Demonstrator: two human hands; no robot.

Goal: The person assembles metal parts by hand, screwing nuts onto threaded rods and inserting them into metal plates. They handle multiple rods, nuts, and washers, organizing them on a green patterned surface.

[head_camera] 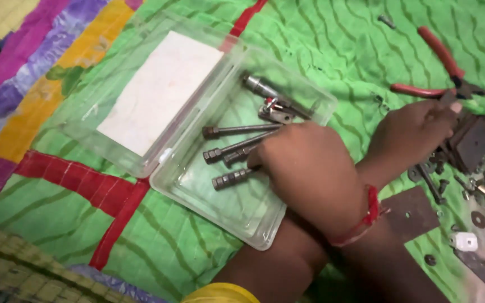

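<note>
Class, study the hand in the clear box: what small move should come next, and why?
Probably lift the right hand clear of the plastic box: it lies over the long bolts, and its arm crosses the left hand, which is reaching the dark plates.

Bolts [234,151] lie in the box [254,224], pliers [442,73] far right.

- Box [254,224]: clear plastic, glossy, smooth; hinged lid [85,120] of the same plastic, with a white matt paper sheet [161,90] showing through it.
- Bolts [237,130]: grey metal, dull sheen, knurled heads.
- Cloth [321,45]: green woven fabric, matt, rippled; red, yellow and purple patches.
- Pliers [442,56]: dark metal, red glossy plastic grips.
- Plate [411,213]: flat brown metal, matt.
- Wrist thread [366,216]: red, fibrous.
</note>
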